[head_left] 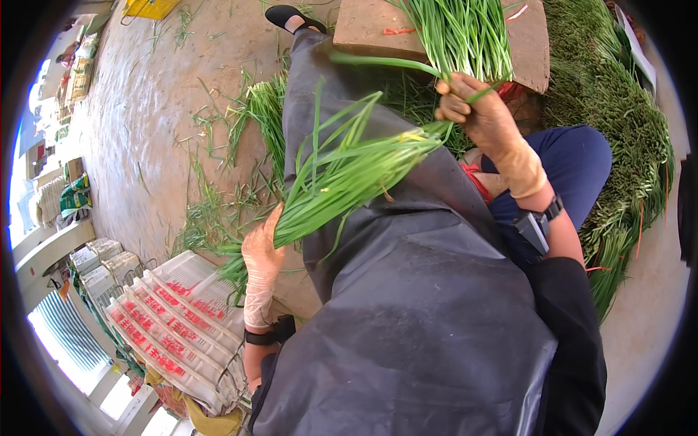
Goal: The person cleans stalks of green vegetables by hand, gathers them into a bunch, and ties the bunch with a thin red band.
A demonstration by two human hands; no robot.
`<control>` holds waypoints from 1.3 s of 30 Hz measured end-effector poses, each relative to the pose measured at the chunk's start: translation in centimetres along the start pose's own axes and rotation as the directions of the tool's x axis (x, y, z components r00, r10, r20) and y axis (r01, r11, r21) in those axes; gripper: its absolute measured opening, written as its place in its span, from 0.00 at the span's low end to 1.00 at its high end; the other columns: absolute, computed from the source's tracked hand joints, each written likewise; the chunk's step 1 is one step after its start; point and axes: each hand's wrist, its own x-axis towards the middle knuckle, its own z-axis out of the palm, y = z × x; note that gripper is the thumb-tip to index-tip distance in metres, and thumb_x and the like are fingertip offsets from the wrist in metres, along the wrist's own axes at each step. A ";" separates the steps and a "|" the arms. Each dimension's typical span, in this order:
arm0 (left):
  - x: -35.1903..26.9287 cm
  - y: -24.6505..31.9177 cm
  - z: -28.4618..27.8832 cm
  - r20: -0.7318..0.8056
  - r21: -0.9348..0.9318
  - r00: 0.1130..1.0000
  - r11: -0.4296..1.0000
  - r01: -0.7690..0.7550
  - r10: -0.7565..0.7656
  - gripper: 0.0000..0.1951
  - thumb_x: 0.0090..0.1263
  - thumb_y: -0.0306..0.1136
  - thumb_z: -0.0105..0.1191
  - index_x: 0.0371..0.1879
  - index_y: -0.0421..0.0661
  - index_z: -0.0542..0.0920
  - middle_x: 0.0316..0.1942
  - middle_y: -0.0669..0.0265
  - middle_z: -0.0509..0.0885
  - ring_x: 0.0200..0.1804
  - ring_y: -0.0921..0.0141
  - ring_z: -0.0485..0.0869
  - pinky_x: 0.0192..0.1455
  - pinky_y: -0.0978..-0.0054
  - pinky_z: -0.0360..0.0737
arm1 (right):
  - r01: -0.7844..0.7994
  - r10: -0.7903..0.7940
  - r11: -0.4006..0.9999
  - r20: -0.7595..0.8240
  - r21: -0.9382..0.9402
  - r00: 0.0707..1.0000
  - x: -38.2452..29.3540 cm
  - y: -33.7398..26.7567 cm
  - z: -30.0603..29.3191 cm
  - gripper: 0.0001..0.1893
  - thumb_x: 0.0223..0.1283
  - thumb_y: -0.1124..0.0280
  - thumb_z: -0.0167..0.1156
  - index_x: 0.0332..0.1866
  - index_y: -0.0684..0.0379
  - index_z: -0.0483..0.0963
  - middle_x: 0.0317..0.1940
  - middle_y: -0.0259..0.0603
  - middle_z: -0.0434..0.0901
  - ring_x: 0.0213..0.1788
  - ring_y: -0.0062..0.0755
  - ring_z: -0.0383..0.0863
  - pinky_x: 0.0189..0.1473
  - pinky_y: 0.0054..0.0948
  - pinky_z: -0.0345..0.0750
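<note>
My left hand [263, 245], in a thin stained glove, grips a bunch of long green leaves that look like garlic chives [349, 180]. The bunch lies slantwise across the dark apron [420, 310], its leaf tips trailing behind my wrist. At the bunch's other end is my right hand [485, 117], gloved too, with its fingers closed around a few leaf stalks. One leaf sticks out leftward from it, blurred. Just beyond, a larger heap of chives [463, 35] rests on a brown board [376, 24], pale ends towards me. A red tie [398, 31] lies on that board.
Stacked chive bundles [616, 125] line my right side, some with red ties. Nested white plastic crates [180, 321] with red markings stand at lower left. Leaf scraps [210, 223] and a cut pile [270, 114] lie on the floor. A yellow crate [150, 7] is far off.
</note>
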 end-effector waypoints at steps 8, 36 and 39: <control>-1.8 -2.1 -0.5 0.380 -0.558 0.904 0.731 0.393 -0.196 0.22 0.59 0.22 0.62 0.55 0.38 0.76 0.38 0.67 0.86 0.40 0.78 0.83 0.44 0.77 0.80 | -0.124 0.159 0.470 -0.055 -0.874 0.986 -4.1 -2.2 -6.9 0.23 0.62 0.56 0.63 0.56 0.61 0.75 0.44 0.42 0.78 0.44 0.29 0.77 0.45 0.27 0.74; -1.8 3.1 0.9 0.610 -0.772 0.791 0.193 0.605 -0.042 0.31 0.50 0.26 0.68 0.57 0.39 0.74 0.43 0.63 0.84 0.44 0.73 0.82 0.50 0.75 0.78 | -0.463 0.504 0.771 -0.024 -0.437 0.863 -1.1 3.3 1.6 0.15 0.61 0.61 0.57 0.28 0.61 0.79 0.14 0.26 0.68 0.14 0.17 0.62 0.17 0.21 0.60; -3.2 1.4 1.5 0.547 -0.774 0.826 0.291 0.562 -0.139 0.32 0.51 0.28 0.69 0.57 0.39 0.74 0.46 0.63 0.84 0.47 0.74 0.81 0.53 0.75 0.77 | -0.337 0.342 0.930 0.005 -0.146 0.940 -1.1 -0.8 -2.8 0.13 0.65 0.63 0.54 0.34 0.61 0.79 0.12 0.24 0.63 0.14 0.14 0.56 0.17 0.21 0.54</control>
